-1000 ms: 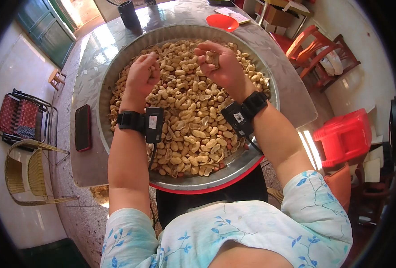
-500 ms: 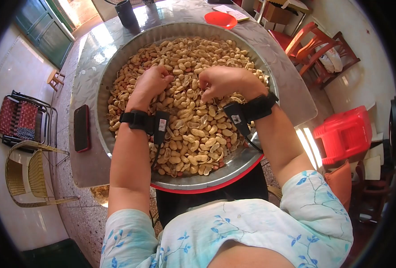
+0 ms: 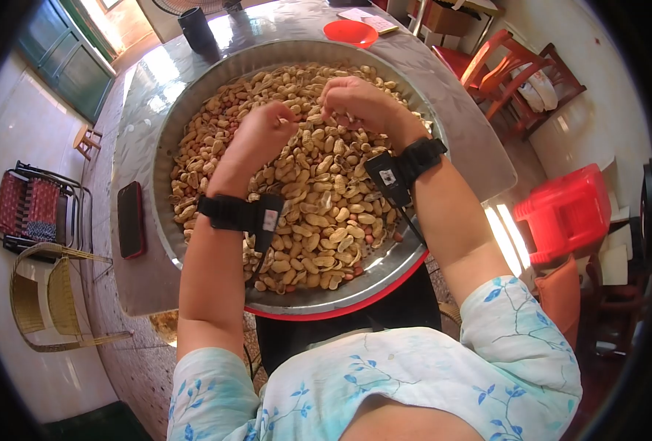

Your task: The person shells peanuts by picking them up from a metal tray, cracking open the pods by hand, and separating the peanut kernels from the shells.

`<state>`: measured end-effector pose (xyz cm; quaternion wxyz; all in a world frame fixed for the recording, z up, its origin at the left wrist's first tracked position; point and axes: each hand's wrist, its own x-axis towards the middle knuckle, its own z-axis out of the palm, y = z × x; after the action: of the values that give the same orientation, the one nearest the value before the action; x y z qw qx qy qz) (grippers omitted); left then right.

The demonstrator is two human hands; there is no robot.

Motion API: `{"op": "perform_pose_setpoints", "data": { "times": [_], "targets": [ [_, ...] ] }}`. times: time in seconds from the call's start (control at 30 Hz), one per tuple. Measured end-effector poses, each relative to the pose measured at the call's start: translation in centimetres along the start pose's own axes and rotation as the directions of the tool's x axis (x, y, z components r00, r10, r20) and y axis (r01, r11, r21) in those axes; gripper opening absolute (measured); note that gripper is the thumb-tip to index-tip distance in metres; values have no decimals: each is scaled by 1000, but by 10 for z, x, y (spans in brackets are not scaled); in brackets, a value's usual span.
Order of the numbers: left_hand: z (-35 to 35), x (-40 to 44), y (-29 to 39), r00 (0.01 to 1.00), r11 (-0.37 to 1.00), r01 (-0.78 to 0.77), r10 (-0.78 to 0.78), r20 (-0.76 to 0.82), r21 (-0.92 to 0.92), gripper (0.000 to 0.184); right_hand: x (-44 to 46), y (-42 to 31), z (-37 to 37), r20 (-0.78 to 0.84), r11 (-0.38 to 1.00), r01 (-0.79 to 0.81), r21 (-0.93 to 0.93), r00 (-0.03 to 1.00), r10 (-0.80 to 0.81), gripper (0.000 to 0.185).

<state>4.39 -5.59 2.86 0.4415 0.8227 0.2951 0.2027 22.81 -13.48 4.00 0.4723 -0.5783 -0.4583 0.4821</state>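
A wide round metal pan [image 3: 165, 213] in front of me holds a thick layer of peanuts [image 3: 326, 228], most in tan shells, with some reddish bare kernels among them. Above the middle of the layer is my left hand [image 3: 265, 131], its fingers curled and slightly blurred; what they hold, if anything, I cannot make out. My right hand [image 3: 359, 103] is farther back in the pan, fingers bent down and pinched close over the shells. Its fingertips are partly hidden. Both wrists carry black straps with small boxes.
The pan rests on a grey patterned table [image 3: 480, 165]. On that table are a phone [image 3: 131, 219], a dark cup [image 3: 197, 29] and a red plate [image 3: 350, 33]. A red plastic stool [image 3: 565, 213] and wooden chairs [image 3: 513, 73] are at right; a wicker chair [image 3: 46, 294] stands at left.
My right hand has moved away from me, toward the back of the pan. My left hand has shifted slightly to the right, its fingers still curled. The view has tilted a little.
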Motion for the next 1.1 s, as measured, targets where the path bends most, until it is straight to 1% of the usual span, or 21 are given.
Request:
{"op": "perform_pose_setpoints", "data": {
  "times": [0.07, 0.1, 0.13, 0.17, 0.23, 0.3, 0.33, 0.37, 0.4, 0.53, 0.6, 0.67, 0.7, 0.73, 0.77, 0.87, 0.9, 0.93, 0.97, 1.0, 1.1],
  "targets": [
    [15, -2, 0, 997, 778, 0, 52, -65, 629, 18, 7, 8, -1, -3, 970, 28, -242, 1000, -29, 15],
    [20, -4, 8, 993, 785, 103, -49, -104, 610, 17, 10, 15, 2, -2, 970, 28, -241, 1000, -29, 15],
    [19, -4, 5, 993, 785, 104, -51, -104, 611, 17, 14, 23, 7, -14, 849, 164, -502, 980, -197, 16],
    [17, -3, 0, 998, 821, 26, 11, -61, 570, 16, 13, 23, 14, 21, 640, 261, -722, 934, -357, 18],
    [6, 1, -7, 997, 850, -52, 74, -22, 524, 16, 9, 19, 23, 3, 602, 200, -773, 950, -312, 19],
    [-13, 4, -9, 978, 969, 206, -207, 5, -133, 14, 8, 18, 31, -36, 520, 127, -845, 956, -292, 18],
    [-23, 6, -18, 977, 968, 212, -213, 5, -131, 14, 7, 19, 32, -33, 524, 130, -842, 956, -290, 18],
    [-34, 5, -22, 987, 824, 152, -152, 47, -546, 17, 7, 18, 31, -34, 550, 132, -825, 959, -281, 18],
    [-39, 6, -26, 995, 511, 88, -76, 57, -855, 19, 6, 17, 31, -34, 575, 133, -808, 962, -271, 18],
    [-46, -3, -13, 998, 132, -24, -60, -32, -991, 19, 9, 16, 26, 4, 599, 192, -778, 954, -301, 17],
    [-54, -1, -25, 999, 114, -25, -22, -28, -993, 15, 9, 10, 23, 39, 879, 184, -440, 982, -185, 16],
    [-60, -1, -23, 989, 247, 111, 66, 131, -963, 13, 7, 8, 22, 16, 938, 160, -307, 987, -163, 13],
    [-60, -4, -16, 989, 246, 111, 66, 131, -963, 13, 8, 8, 22, 41, 993, 115, 32, 992, -116, 12],
    [-60, -8, -10, 995, 590, 95, -34, 93, -802, 14, 9, 8, 23, 80, 930, 46, 365, 994, -80, 11],
    [-58, -14, 3, 994, 846, 105, -112, 18, -523, 15, -1, -2, 32, 98, 878, -52, 476, 995, 6, 11],
    [-50, -20, 15, 965, 958, 131, -182, -187, -255, 16, -1, 4, 46, 239, 936, -38, 349, 970, -50, 12],
    [-54, -20, 8, 964, 957, 133, -186, -191, -258, 16, 4, 6, 51, 243, 994, 28, 109, 969, -54, 15],
    [-63, -17, -3, 968, 976, 188, -203, -144, -112, 17, 5, 10, 57, 248, 994, 28, 107, 967, -54, 15],
    [-68, -16, -9, 968, 972, 233, -228, -101, 39, 18, 2, 14, 64, 210, 912, 274, -304, 953, -216, 18],
    [-68, -19, -7, 967, 971, 237, -232, -104, 37, 18, -5, 13, 74, 242, 620, 432, -655, 897, -370, 21],
    [-63, -24, 8, 932, 866, 310, -358, 52, 392, 22, -15, 8, 88, 226, 483, 344, -805, 931, -286, 20]
  ]
}}
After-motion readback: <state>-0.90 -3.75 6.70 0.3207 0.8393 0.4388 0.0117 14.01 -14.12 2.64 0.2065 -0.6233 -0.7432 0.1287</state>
